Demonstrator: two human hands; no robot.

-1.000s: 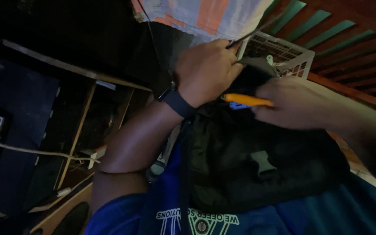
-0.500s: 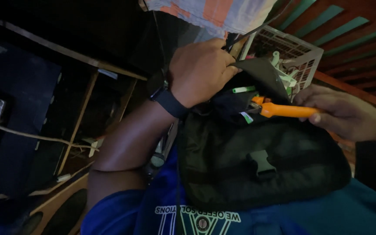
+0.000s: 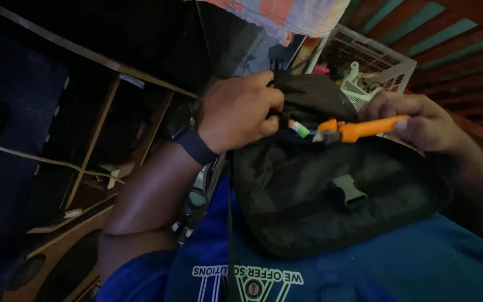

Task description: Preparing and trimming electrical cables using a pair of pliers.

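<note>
A black fabric bag [image 3: 331, 196] with a grey plastic buckle [image 3: 346, 190] rests against my blue shirt. My left hand [image 3: 240, 112], with a dark band on its wrist, grips the bag's top edge and holds the flap [image 3: 314, 95] up. My right hand [image 3: 420, 120] holds an orange-handled tool [image 3: 359, 130] at the bag's mouth, its tip pointing left into the opening. Small coloured items, one green and white [image 3: 300, 128], show inside the opening.
A white plastic lattice basket [image 3: 387, 61] with odds and ends stands behind the bag. A checked orange and white cloth [image 3: 286, 14] hangs above. Red and green slats [image 3: 454, 39] fill the right. Dark wooden frames and a pale cord [image 3: 40, 159] lie at left.
The right hand has drawn the orange tool out to the right, then shifted it slightly left toward the bag's mouth. The left hand has kept its grip on the bag's top.
</note>
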